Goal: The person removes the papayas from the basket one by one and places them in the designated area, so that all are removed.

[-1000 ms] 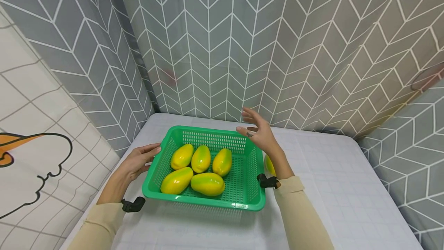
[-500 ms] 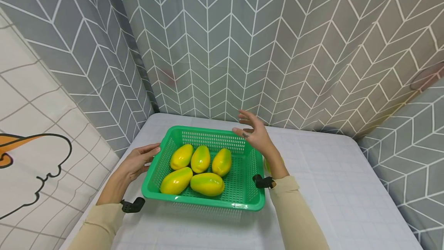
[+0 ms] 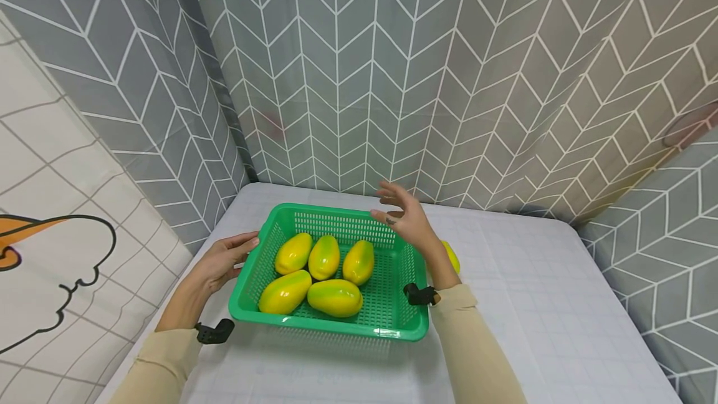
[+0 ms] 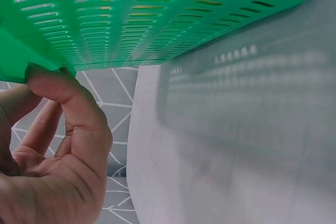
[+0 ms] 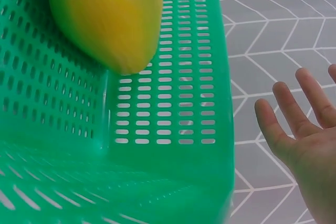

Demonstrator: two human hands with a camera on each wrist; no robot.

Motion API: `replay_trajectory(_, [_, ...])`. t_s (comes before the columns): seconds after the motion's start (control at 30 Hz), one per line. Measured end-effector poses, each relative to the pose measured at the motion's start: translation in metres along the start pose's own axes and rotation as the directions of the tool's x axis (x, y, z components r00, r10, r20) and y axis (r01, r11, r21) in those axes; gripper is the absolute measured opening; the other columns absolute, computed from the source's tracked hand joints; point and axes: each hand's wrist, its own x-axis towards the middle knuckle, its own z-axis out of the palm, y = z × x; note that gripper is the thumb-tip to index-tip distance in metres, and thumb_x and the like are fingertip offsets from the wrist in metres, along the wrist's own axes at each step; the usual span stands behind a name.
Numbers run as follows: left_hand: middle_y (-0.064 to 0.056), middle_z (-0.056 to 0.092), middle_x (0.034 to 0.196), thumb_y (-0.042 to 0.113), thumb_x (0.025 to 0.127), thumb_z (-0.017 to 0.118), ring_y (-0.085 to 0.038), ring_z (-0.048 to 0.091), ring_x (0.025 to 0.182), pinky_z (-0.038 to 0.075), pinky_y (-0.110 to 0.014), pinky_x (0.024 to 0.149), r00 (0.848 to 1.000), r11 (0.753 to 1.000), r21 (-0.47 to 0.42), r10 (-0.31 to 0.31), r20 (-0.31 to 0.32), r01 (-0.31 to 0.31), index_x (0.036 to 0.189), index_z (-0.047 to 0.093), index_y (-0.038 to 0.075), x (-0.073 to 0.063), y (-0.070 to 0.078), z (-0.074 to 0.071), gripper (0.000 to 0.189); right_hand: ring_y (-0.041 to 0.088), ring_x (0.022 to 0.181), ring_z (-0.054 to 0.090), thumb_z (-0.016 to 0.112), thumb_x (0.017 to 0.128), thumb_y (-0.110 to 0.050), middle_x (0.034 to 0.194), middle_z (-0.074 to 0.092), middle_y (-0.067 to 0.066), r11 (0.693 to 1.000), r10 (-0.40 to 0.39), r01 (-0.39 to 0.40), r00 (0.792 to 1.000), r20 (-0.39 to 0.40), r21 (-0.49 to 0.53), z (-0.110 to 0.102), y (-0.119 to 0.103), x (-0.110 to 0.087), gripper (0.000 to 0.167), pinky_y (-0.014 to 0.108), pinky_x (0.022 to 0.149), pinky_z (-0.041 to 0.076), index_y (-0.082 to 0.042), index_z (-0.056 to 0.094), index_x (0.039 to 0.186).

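Note:
A green plastic basket (image 3: 387,329) with slotted walls stands on the table and holds several glossy yellow-green papaya-like fruits (image 3: 335,298). My left hand (image 3: 221,260) is at its left side, thumb and fingers pinching the rim; the left wrist view shows the left hand (image 4: 68,129) curled up to the basket's edge (image 4: 16,61). Over the back right corner hovers my right hand (image 3: 406,217), fingers spread and nothing in it. In the right wrist view, the right hand (image 5: 315,135) appears apart from the basket wall (image 5: 223,103).
Another yellow fruit (image 3: 451,257) lies on the table right of the basket, partly hidden behind the right forearm. A white cloth covers the table (image 3: 538,304). Grey chevron-patterned curtains (image 3: 359,80) hang behind and at the sides.
My right hand has drifted a little left and toward me over the basket's corner. More of the fruit outside now shows right of the forearm. The left hand and basket hold still.

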Motion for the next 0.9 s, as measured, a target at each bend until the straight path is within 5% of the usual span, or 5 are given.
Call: replay_trajectory(0.9, [0.019,0.071,0.103,0.037,0.109,0.061,-0.002,0.072,0.092,0.065,-0.024,0.082,1.000,1.000,-0.005,-0.006,0.001,0.006,0.162,0.038,-0.001,-0.001,0.001,0.000,0.069,0.046,0.143,0.053,0.075,0.099,-0.014,0.155,0.054,0.024,0.997,0.074,-0.072,0.993,0.088,-0.031,0.014,0.011,-0.002,0.067,0.061,0.115,0.051,-0.009,0.046,0.159])
